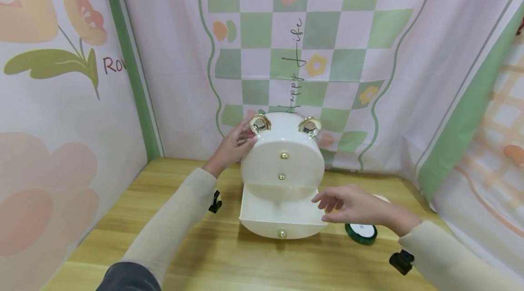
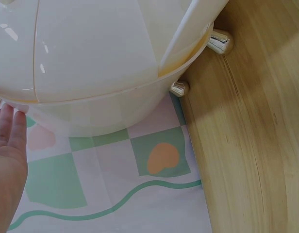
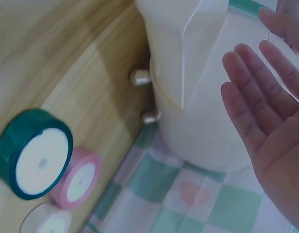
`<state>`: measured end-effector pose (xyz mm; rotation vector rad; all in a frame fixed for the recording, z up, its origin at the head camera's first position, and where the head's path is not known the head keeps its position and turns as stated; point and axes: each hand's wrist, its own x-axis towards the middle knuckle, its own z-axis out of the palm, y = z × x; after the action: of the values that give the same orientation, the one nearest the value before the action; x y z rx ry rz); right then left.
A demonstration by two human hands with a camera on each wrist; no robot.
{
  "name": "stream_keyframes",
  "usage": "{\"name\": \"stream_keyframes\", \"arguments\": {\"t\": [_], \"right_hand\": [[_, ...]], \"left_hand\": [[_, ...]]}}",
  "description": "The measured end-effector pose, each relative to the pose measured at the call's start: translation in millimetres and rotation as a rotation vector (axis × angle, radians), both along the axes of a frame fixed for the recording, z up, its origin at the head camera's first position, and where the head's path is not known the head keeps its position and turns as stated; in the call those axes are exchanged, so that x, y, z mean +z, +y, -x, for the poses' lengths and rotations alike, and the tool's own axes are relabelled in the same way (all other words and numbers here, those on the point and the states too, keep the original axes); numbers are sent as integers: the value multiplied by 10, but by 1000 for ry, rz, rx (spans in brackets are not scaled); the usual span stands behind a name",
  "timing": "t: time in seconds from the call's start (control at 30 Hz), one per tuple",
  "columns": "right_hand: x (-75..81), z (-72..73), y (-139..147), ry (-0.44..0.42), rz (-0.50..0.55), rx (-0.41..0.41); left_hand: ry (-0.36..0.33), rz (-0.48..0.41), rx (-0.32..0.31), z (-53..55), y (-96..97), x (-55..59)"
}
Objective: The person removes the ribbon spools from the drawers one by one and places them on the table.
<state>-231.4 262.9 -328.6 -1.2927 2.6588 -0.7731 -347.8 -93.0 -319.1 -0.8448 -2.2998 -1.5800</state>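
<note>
A white drawer box [image 1: 262, 163] with two gold ears [image 1: 309, 126] and gold knobs stands on the table. Its bottom drawer [image 1: 266, 207] is pulled out, and I see nothing lying inside. My left hand [image 1: 234, 146] rests on the box's upper left side, just below the left ear, with fingers extended. In the left wrist view, the fingertips [image 2: 18, 119] touch the box's side. My right hand [image 1: 354, 204] is at the drawer's right edge, fingers relaxed and holding nothing. In the right wrist view its palm [image 3: 280, 145] faces the box, apart from it.
To the right of the box lies a green ribbon roll [image 1: 361, 233]. The right wrist view also shows a pink roll [image 3: 81, 179] and a white roll [image 3: 45, 221] beside it. A printed checkered cloth [image 1: 282, 32] hangs behind the wooden table [image 1: 262, 263].
</note>
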Motion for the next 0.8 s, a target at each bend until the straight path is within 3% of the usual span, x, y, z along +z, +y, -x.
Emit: {"name": "stream_keyframes", "arguments": {"t": [0.53, 0.8], "right_hand": [[-180, -39, -416, -81, 27, 116], [-277, -75, -512, -138, 28, 132]], "left_hand": [[-12, 8, 14, 11, 1, -14], [-12, 8, 17, -3, 1, -5]]}}
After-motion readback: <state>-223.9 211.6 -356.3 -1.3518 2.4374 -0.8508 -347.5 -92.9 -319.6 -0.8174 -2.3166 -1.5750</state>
